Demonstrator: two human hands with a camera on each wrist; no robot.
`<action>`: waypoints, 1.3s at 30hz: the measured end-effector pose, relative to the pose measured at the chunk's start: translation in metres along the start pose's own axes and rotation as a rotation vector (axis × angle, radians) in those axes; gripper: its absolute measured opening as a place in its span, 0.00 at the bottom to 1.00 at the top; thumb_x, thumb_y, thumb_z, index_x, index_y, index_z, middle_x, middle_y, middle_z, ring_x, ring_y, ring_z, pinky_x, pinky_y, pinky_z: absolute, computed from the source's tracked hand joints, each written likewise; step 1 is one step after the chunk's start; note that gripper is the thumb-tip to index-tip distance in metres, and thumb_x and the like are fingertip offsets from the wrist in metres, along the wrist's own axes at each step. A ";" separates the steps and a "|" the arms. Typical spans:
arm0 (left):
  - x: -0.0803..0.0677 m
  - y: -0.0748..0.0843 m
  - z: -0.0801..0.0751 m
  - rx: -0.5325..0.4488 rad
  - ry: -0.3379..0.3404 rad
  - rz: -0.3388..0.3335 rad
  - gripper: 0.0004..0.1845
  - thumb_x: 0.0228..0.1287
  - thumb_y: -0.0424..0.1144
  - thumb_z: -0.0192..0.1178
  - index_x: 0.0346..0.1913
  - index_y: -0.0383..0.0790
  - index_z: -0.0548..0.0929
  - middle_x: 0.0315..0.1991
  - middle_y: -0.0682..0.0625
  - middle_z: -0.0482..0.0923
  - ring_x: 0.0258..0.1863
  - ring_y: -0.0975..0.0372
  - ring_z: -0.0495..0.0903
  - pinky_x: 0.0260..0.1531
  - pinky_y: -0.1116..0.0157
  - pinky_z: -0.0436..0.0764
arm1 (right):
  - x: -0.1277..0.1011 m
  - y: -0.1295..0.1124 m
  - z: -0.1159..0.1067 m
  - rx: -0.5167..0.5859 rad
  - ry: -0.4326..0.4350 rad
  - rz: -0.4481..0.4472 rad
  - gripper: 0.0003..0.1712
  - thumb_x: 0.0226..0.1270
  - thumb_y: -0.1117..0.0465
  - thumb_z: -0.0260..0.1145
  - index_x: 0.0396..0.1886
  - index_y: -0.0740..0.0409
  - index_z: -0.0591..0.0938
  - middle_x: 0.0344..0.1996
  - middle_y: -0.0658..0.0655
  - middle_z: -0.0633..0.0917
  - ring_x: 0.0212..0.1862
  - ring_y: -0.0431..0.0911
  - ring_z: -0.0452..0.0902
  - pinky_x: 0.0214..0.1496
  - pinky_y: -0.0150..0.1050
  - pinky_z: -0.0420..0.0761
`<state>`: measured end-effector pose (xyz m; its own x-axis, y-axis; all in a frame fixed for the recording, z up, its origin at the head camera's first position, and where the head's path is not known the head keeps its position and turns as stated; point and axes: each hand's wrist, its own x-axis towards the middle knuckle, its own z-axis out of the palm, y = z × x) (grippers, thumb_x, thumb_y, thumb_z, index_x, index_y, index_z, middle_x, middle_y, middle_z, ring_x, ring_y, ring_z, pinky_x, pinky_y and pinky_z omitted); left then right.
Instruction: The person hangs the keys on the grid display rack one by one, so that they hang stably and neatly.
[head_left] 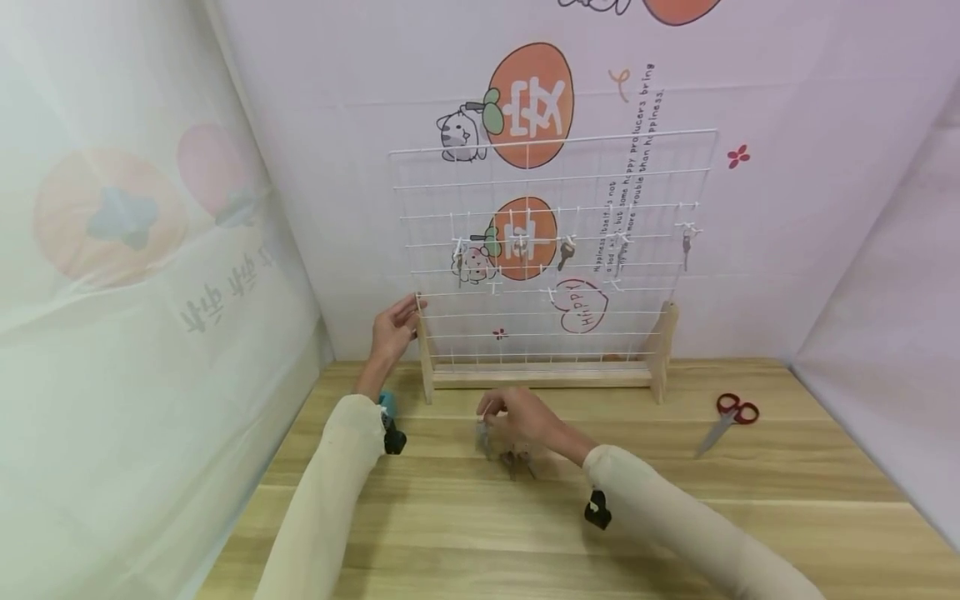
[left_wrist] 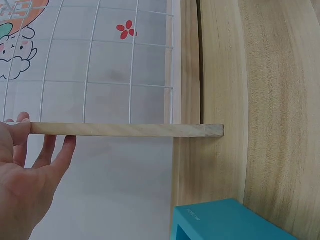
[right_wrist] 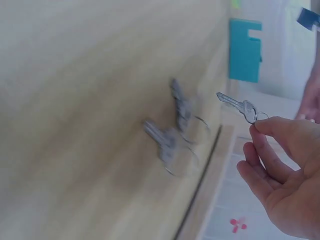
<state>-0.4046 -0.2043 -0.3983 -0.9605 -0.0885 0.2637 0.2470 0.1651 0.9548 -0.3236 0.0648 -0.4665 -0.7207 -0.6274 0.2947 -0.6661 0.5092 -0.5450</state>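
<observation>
A white wire grid (head_left: 555, 250) stands in a wooden base (head_left: 543, 375) at the back of the table. My left hand (head_left: 408, 312) rests with straight fingers (left_wrist: 62, 150) against the frame's left wooden post (left_wrist: 125, 130). My right hand (head_left: 495, 412) hovers low over the table in front of the frame. It pinches the ring of a small silver key (right_wrist: 242, 106) between thumb and forefinger, close to its fingertips (right_wrist: 257, 125). Two more keys on rings (right_wrist: 175, 132) lie blurred on the wood below it, and they show under the hand in the head view (head_left: 517, 460).
Hooks on the grid carry hanging keys (head_left: 566, 250), one at the far right (head_left: 686, 242). Red-handled scissors (head_left: 727, 417) lie on the table at the right. A teal block (left_wrist: 225, 220) sits at my left wrist. Printed cloth walls close in the wooden table (head_left: 525, 533).
</observation>
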 end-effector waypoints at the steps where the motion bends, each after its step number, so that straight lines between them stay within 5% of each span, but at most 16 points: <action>1: 0.000 0.000 0.000 -0.004 0.000 -0.001 0.25 0.78 0.26 0.55 0.73 0.42 0.75 0.66 0.45 0.80 0.68 0.51 0.77 0.60 0.54 0.82 | 0.002 0.000 -0.004 -0.006 0.016 -0.018 0.04 0.70 0.69 0.70 0.41 0.58 0.88 0.34 0.54 0.91 0.38 0.45 0.88 0.44 0.41 0.88; 6: 0.000 -0.001 -0.002 -0.021 -0.005 0.002 0.25 0.78 0.27 0.55 0.74 0.42 0.74 0.66 0.45 0.80 0.69 0.51 0.75 0.61 0.53 0.82 | 0.015 -0.002 -0.030 -0.020 0.074 -0.053 0.04 0.68 0.70 0.72 0.40 0.60 0.88 0.34 0.56 0.92 0.37 0.46 0.90 0.40 0.38 0.89; 13: 0.002 -0.001 -0.004 -0.032 -0.015 0.012 0.25 0.78 0.26 0.55 0.74 0.39 0.74 0.67 0.42 0.79 0.70 0.51 0.74 0.61 0.51 0.81 | 0.029 -0.011 -0.069 -0.018 0.071 0.023 0.03 0.71 0.66 0.72 0.41 0.59 0.89 0.37 0.54 0.91 0.41 0.46 0.88 0.46 0.40 0.88; 23: 0.003 -0.003 -0.002 -0.039 -0.017 -0.006 0.25 0.78 0.26 0.55 0.74 0.41 0.74 0.67 0.43 0.79 0.69 0.52 0.76 0.62 0.53 0.81 | 0.044 -0.027 -0.116 0.003 0.200 0.067 0.04 0.71 0.68 0.70 0.42 0.60 0.89 0.39 0.57 0.92 0.43 0.49 0.89 0.47 0.43 0.89; 39: 0.001 -0.002 -0.003 -0.056 -0.031 -0.005 0.25 0.78 0.27 0.55 0.74 0.41 0.74 0.67 0.43 0.79 0.70 0.51 0.74 0.63 0.50 0.80 | 0.071 -0.036 -0.141 0.001 0.380 0.094 0.05 0.70 0.66 0.72 0.43 0.61 0.90 0.39 0.60 0.92 0.41 0.51 0.91 0.42 0.47 0.90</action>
<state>-0.4056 -0.2072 -0.3996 -0.9651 -0.0587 0.2552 0.2479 0.1090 0.9626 -0.3778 0.0852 -0.3153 -0.7984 -0.3148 0.5134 -0.5938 0.5532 -0.5843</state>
